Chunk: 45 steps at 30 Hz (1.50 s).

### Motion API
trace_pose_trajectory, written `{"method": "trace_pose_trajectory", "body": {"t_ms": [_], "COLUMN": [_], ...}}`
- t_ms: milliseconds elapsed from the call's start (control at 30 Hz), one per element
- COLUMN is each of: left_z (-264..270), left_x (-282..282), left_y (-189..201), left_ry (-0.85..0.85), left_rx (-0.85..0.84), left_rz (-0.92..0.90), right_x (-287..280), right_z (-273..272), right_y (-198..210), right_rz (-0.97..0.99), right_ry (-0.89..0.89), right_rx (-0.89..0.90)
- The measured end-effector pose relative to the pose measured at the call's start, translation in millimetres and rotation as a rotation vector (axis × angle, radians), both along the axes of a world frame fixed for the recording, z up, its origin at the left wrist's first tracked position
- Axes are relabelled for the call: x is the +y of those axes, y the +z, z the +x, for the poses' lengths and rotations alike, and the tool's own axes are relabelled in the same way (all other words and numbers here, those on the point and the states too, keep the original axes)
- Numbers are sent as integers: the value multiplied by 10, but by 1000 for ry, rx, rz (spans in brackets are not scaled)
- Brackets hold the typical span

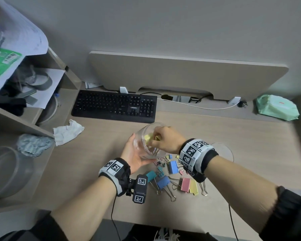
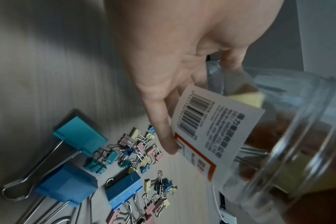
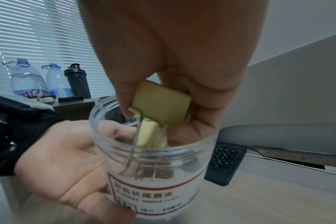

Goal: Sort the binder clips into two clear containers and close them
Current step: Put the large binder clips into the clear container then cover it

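Observation:
My left hand (image 1: 134, 153) grips a clear labelled jar (image 1: 142, 146), tilted above the desk; its fingers wrap the jar's wall (image 2: 278, 136). My right hand (image 1: 163, 136) pinches a large yellow binder clip (image 3: 161, 103) at the jar's open mouth (image 3: 153, 151), wire handles pointing down inside. Another yellow clip (image 3: 147, 133) lies within the jar. Below the hands, loose clips (image 1: 172, 173) are spread on the desk: large blue (image 2: 123, 192), teal (image 2: 81, 136), pink and yellow ones, and several small ones.
A clear lid (image 1: 223, 151) lies right of my right wrist. A second clear container (image 1: 7, 171) stands far left, below the shelf unit. A black keyboard (image 1: 115, 106) and a crumpled tissue (image 1: 67, 132) lie behind the jar; a green pack (image 1: 276, 108) sits far right.

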<state>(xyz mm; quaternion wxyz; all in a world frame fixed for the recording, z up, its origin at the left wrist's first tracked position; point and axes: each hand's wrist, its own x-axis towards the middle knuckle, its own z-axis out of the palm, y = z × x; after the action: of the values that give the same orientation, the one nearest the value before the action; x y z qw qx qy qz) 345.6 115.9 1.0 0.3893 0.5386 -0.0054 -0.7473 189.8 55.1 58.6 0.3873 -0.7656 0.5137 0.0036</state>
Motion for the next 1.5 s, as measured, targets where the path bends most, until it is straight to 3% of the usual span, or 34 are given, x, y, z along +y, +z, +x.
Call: {"method": "trace_pose_trajectory", "body": {"t_ms": [400, 633, 800, 1000, 1100, 1200, 1367, 1500], "left_z": [-2, -13, 9, 69, 86, 62, 25, 49], "left_x": [-28, -29, -37, -12, 13, 46, 73, 119], "left_y": [-63, -77, -86, -124, -164, -124, -101, -168], "left_ry": [20, 9, 11, 60, 105, 131, 119, 107], "left_rx": [-3, 11, 19, -4, -30, -55, -75, -89], "left_rz": [39, 19, 16, 83, 97, 115, 142, 158], "right_x": [-10, -14, -33, -174, -206, -157, 98, 341], "right_z": [15, 61, -3, -260, -433, -617, -807, -755], "right_y": [21, -24, 41, 154, -1, -336, -874, -1138], "right_rz": [-22, 177, 166, 83, 56, 105, 154, 182], "right_ry": [9, -189, -189, -404, -459, -419, -164, 27], "right_rx": [-1, -300, -368, -476, -397, -193, 268, 394]}}
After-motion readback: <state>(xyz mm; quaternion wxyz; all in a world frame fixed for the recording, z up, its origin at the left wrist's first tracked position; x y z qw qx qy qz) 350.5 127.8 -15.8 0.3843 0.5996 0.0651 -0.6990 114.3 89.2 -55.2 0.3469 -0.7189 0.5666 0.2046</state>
